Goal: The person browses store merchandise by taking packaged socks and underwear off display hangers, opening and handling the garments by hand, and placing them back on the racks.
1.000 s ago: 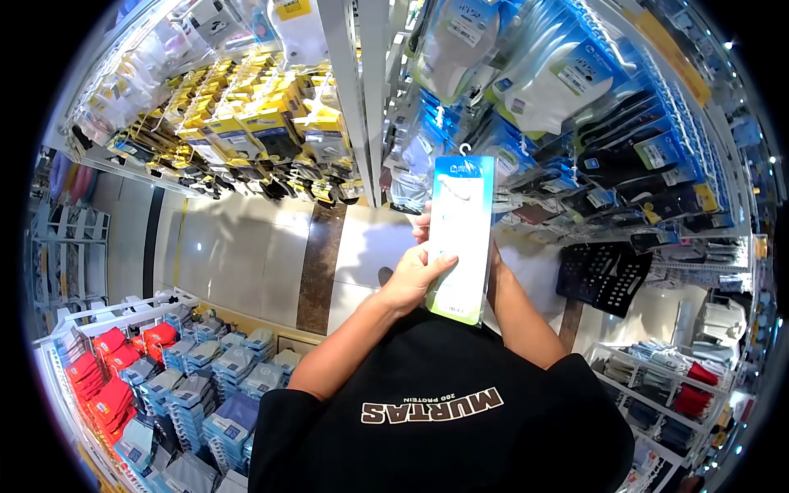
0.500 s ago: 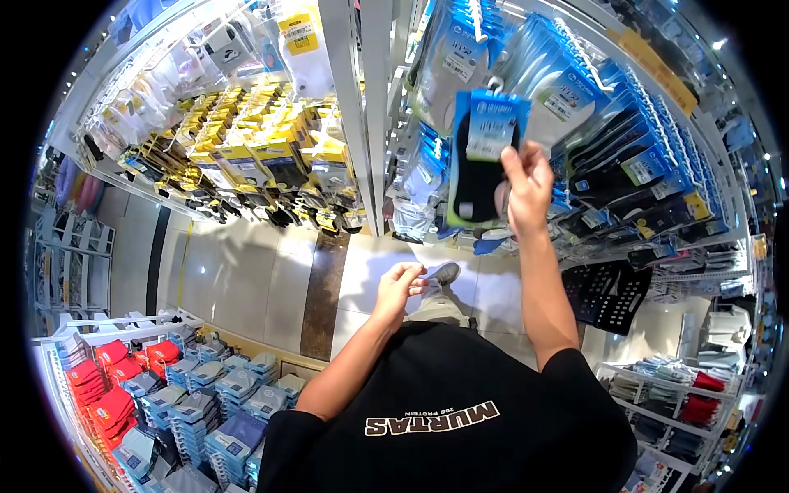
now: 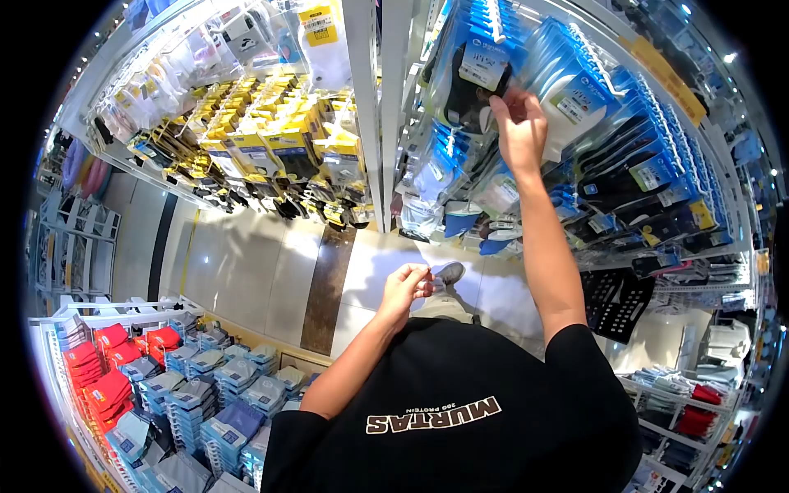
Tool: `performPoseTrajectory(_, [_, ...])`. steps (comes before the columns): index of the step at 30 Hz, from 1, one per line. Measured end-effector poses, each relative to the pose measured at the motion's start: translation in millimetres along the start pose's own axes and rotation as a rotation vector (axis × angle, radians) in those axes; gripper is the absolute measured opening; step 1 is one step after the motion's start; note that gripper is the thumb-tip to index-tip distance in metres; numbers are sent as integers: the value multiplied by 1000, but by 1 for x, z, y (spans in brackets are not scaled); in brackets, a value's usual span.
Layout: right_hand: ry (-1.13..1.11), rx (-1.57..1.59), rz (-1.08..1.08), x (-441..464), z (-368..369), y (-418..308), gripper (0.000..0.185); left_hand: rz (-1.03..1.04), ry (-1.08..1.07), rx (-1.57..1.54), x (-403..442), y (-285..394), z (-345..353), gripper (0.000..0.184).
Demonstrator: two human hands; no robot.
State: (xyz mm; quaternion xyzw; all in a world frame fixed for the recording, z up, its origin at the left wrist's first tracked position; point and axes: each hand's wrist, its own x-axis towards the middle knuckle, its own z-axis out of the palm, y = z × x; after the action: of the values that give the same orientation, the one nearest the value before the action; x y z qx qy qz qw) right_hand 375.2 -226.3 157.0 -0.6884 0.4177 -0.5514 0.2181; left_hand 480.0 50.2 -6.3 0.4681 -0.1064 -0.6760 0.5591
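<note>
Last half second: the dark sock pack (image 3: 468, 94) goes from hanging out in the right hand, in front of the rack, to the front of a row under a white hook (image 3: 496, 25). It's now roughly in line with the blue-topped packs (image 3: 511, 37) behind, so I'd read the step as pack meeting rack, not pack being looked over. Can't see whether its hanger tab is over the hook, so not calling it seated. Right hand (image 3: 523, 131) is up at the pack's lower right edge, thumb and fingers bent; can't tell if they're gripping it or off it. A white sock pack (image 3: 571, 107) is just beside that hand, no obvious contact. Left hand (image 3: 403, 289) has barely moved: low, over the floor (image 3: 251, 279) and near the shoe (image 3: 451, 273), fingers loosely curled, nothing seen in them. So it's a one-handed placement, as I read it. Yellow-labelled packs (image 3: 275, 144) past the rack post (image 3: 393, 123) look unchanged, well apart from both hands.
</note>
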Motion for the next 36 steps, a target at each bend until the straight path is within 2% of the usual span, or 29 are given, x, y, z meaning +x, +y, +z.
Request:
performPoseTrajectory(3, [-33,142,52,-18,5,18,20,-12,12,7,2,-1,-3,19])
performPoseTrajectory(7, [-99,15,197,-62,6,37,28,-32,21,11,2,-4,-9,20])
performPoseTrajectory(13, [-219,48,312,-123,23,71,40,-47,28,26,2,-6,-11,19])
performPoseTrajectory(17, [-300,59,388,-139,33,85,33,-47,28,35,3,-7,-11,18])
performPoseTrajectory(20, [-342,5,348,-142,33,93,27,-36,37,34,1,-7,-14,18])
performPoseTrajectory(23, [-307,164,319,-142,19,63,22,46,92,71,4,-4,-23,18])
performPoseTrajectory(25, [-369,270,417,-146,8,51,20,328,155,268,7,-1,-32,23])
performPoseTrajectory(29, [-477,502,609,-155,-11,33,16,695,411,605,7,28,-35,46])
performPoseTrajectory(31, [-492,568,666,-158,-19,22,16,659,302,644,3,43,-29,48])
performPoseTrajectory(33, [-453,702,770,-170,-20,22,16,398,-41,357,1,48,-27,43])
performPoseTrajectory(35, [-404,839,859,-180,-22,21,16,197,-194,244,-2,45,-24,36])
performPoseTrajectory(36, [-409,850,871,-185,-23,22,16,194,-227,281,-4,41,-20,33])
